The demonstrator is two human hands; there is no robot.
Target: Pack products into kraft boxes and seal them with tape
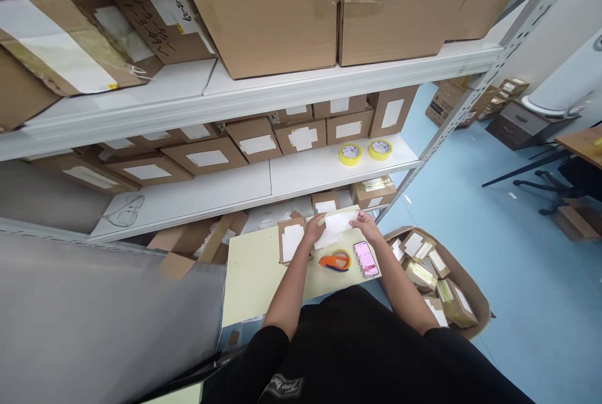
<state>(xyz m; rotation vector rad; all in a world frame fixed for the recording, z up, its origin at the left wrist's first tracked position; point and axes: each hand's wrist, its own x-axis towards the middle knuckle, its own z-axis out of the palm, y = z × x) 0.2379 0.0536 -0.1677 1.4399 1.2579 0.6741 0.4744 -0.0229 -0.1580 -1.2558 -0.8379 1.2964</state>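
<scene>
A white paper sheet is stretched between my two hands above the pale yellow table. My left hand pinches its left side, and my right hand grips its right end. Below the sheet lies an orange tape dispenser with a yellow roll in it. A phone with a lit pink screen is close to my right forearm. Left of my left hand is a small cardboard box with a white label, partly covered by my forearm.
Shelves with labelled cardboard boxes stand in front. Two yellow tape rolls sit on the middle shelf. An opened carton is at the left. At my right, a large carton holds several taped parcels.
</scene>
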